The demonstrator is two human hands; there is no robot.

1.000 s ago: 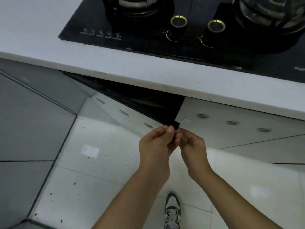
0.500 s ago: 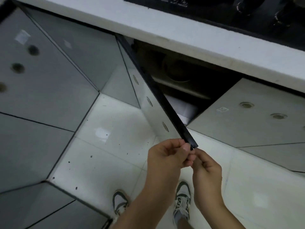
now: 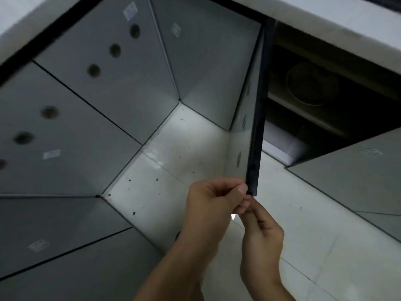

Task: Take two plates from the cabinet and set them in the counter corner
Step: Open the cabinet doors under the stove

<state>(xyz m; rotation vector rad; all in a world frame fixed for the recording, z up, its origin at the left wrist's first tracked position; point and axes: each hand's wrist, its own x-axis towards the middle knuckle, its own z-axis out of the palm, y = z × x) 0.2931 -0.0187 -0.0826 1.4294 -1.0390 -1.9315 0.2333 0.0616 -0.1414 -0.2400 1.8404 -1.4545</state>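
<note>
A grey cabinet door (image 3: 257, 109) with a black edge stands swung out from under the white counter (image 3: 338, 20). My left hand (image 3: 213, 205) pinches the door's lower corner between thumb and fingers. My right hand (image 3: 261, 231) sits just below and right of it, its fingertips closed at the same corner. Behind the door the dark cabinet opening (image 3: 325, 109) shows a round plate-like shape (image 3: 310, 83) lying on a shelf, dim and blurred.
Shut grey cabinet doors (image 3: 91, 101) with round holes line the left side and meet in a corner. Another grey door (image 3: 355, 170) stays shut on the right. Below lies a speckled white tile floor (image 3: 173, 170).
The door has swung further out from the cabinet with both hands on its corner, and the opening is wider. My view has dropped, so the stove top is out of sight.
</note>
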